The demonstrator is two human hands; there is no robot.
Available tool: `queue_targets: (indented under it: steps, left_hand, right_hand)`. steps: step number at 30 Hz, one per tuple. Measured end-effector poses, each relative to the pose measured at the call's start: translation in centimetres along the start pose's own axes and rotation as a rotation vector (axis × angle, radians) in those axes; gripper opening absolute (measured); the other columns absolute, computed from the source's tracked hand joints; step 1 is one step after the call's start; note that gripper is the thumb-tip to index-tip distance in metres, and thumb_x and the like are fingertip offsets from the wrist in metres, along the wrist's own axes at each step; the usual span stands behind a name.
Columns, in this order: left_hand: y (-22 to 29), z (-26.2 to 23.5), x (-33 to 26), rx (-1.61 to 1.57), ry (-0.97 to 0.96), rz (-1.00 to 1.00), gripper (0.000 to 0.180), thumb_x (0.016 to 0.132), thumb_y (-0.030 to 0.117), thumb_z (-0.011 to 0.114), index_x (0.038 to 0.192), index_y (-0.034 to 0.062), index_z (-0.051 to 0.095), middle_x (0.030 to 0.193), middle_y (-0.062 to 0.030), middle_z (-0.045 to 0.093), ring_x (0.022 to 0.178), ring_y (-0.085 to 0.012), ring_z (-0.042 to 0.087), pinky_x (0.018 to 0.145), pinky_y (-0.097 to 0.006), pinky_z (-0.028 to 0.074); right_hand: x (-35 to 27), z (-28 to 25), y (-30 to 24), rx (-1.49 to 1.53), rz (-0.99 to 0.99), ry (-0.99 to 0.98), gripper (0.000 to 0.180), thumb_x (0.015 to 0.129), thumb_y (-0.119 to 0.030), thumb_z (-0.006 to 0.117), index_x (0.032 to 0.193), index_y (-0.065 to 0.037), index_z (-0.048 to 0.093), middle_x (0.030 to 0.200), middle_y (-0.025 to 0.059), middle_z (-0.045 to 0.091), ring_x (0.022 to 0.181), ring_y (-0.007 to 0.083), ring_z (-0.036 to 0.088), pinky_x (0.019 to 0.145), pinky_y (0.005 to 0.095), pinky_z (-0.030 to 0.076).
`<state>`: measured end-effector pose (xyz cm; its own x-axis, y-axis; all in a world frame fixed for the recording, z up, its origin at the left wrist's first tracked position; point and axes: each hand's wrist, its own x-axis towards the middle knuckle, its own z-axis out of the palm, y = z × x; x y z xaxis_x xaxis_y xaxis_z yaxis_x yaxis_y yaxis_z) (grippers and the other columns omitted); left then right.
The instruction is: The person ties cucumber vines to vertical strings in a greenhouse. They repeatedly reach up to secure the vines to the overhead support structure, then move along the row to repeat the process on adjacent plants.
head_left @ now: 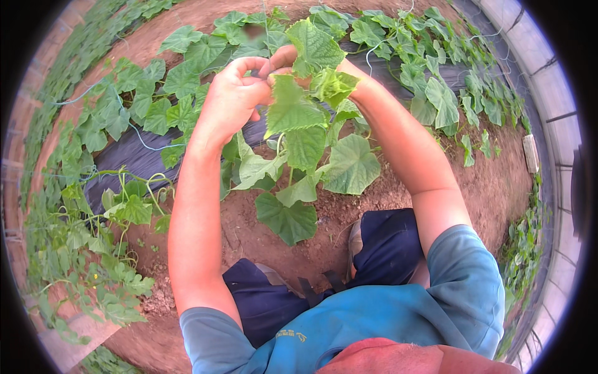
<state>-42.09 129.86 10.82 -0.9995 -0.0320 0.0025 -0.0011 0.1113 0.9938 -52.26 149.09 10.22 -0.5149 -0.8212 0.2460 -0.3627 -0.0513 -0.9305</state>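
Note:
A leafy cucumber vine (303,148) rises in front of me, its broad toothed leaves spreading between my forearms. At its upper part my two hands meet, fingertips touching. My left hand (238,93) is closed, thumb and fingers pinched together where a thin string (266,30) comes down from above. My right hand (288,61) reaches in from the other side with bent fingers, closed against the left fingertips. A large upright leaf (314,47) and a curled young leaf (333,86) cover much of that hand, so what it grips is hidden.
Black plastic mulch (132,159) covers the bed beneath more vines (180,81). Blue string (140,136) loops through the leaves on the left. Brown soil (249,227) lies around my bent knees (389,243). A pale block (530,153) sits near the plastic wall (564,124) at right.

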Motion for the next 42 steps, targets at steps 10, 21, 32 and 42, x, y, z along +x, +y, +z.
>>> queue_targets:
  steps: [10, 21, 32, 42]
  left_hand:
    - [1.6, 1.6, -0.7, 0.049, 0.102, -0.058, 0.017, 0.094, 0.016, 0.071, 0.103, 0.0044, 0.063, 0.093, -0.0042, 0.074, 0.083, -0.0118, 0.074, 0.055, -0.023, 0.048]
    - [1.0, 1.3, -0.5, 0.155, 0.098, 0.007, 0.022, 0.089, 0.009, 0.076, 0.108, 0.0024, 0.067, 0.096, -0.0048, 0.076, 0.083, -0.009, 0.069, 0.061, -0.025, 0.048]
    - [0.0, 1.9, 0.0, 0.082, 0.132, 0.097, 0.017, 0.087, 0.002, 0.073, 0.103, -0.0008, 0.069, 0.091, -0.0061, 0.076, 0.082, -0.01, 0.069, 0.076, -0.028, 0.054]
    - [-0.8, 1.7, 0.3, 0.094, 0.11, 0.13, 0.018, 0.088, 0.003, 0.075, 0.105, -0.0004, 0.07, 0.09, -0.0054, 0.074, 0.08, -0.0105, 0.067, 0.073, -0.027, 0.053]
  right_hand:
    - [-0.2, 0.2, 0.7, 0.127, 0.124, 0.142, 0.034, 0.092, -0.034, 0.077, 0.109, -0.006, 0.069, 0.094, 0.0018, 0.068, 0.085, 0.0093, 0.065, 0.069, 0.0242, 0.053]
    - [-0.4, 1.6, 4.1, 0.741, 0.131, 0.24, 0.031, 0.094, -0.02, 0.074, 0.12, -0.006, 0.065, 0.099, 0.0026, 0.071, 0.082, 0.0104, 0.068, 0.058, 0.0222, 0.05]
    - [-0.5, 2.1, 3.4, 0.632, 0.275, 0.341, 0.029, 0.095, -0.016, 0.072, 0.121, -0.005, 0.064, 0.097, 0.0037, 0.069, 0.078, 0.0097, 0.064, 0.06, 0.0223, 0.047]
    - [-1.4, 2.9, 2.7, 0.452, 0.284, 0.407, 0.028, 0.092, -0.016, 0.074, 0.116, -0.005, 0.066, 0.091, 0.002, 0.068, 0.074, 0.0073, 0.06, 0.062, 0.0226, 0.045]
